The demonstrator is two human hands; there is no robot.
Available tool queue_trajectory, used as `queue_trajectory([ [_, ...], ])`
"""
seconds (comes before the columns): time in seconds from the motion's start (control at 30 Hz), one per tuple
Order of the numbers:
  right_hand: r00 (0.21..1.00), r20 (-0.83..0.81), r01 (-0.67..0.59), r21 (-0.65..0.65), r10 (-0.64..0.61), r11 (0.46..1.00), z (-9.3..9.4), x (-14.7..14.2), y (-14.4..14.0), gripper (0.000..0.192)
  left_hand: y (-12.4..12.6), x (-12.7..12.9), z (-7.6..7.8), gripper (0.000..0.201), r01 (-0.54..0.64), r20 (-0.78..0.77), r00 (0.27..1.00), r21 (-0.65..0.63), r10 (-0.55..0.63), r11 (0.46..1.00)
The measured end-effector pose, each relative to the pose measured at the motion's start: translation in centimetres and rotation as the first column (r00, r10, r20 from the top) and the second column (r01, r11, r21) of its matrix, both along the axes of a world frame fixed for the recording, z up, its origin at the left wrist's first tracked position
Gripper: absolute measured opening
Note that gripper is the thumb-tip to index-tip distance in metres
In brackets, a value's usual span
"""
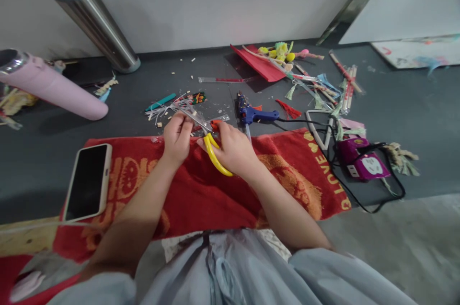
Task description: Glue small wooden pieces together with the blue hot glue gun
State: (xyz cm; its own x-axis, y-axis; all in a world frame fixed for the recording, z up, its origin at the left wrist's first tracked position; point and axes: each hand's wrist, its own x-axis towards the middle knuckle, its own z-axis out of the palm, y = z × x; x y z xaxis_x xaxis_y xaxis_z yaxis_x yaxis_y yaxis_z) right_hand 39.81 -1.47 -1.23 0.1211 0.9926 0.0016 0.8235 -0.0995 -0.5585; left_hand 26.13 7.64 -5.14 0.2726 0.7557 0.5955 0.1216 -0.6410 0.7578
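Observation:
My right hand (235, 149) is closed on yellow-handled scissors (219, 159), their metal blades pointing up and left. A bit of orange-red material (215, 125) shows at its fingertips. My left hand (177, 137) is pinched shut beside the blade tips; what lies between its fingers is too small to make out. Just beyond it lie a bundle of thin white strips (163, 112), a teal pen-like tool (160, 102) and a dark patterned piece (198, 98). To the right of the hands rests a blue glue gun (257, 114). Both hands are over the far edge of a red towel (215, 199).
A phone (88, 181) lies on the towel's left side. Behind it are a pink bottle (61, 87) and a steel flask (104, 27). Red paper (258, 63), a red tassel (288, 109) and a purple box (362, 159) with a black cord lie on the right of the grey table (151, 77).

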Motion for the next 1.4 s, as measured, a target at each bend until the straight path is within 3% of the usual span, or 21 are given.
queue_trajectory([
  [0.3,1.000,-0.006,-0.021,0.006,0.021,1.000,-0.1,0.1,0.0,0.057,-0.5,0.5,0.4,0.035,0.024,0.023,0.999,-0.067,-0.022,0.997],
  [0.6,0.996,-0.025,-0.080,0.045,0.081,0.996,-0.1,0.1,-0.1,0.060,0.2,0.0,-0.4,0.040,0.118,0.097,0.990,-0.128,-0.106,0.985],
  [0.87,0.986,-0.098,-0.123,0.091,0.132,0.988,-0.2,0.4,-0.2,0.063,0.1,-0.1,0.0,0.041,0.216,0.163,0.970,-0.233,-0.181,0.948],
  [1.07,0.998,-0.010,-0.063,0.081,0.064,0.995,-0.2,0.3,0.0,0.060,0.4,-0.1,-0.1,0.040,0.280,0.192,0.955,-0.315,-0.228,0.907],
  [1.23,0.999,0.020,-0.033,0.001,0.033,0.999,0.3,0.2,0.0,0.057,0.6,-0.2,-0.3,0.045,0.177,0.076,0.984,-0.310,-0.161,0.934],
  [1.4,0.999,0.049,-0.015,-0.053,0.017,0.998,0.7,0.2,-0.1,0.056,0.7,-0.1,-0.5,0.047,0.171,0.040,0.985,-0.293,-0.166,0.941],
])
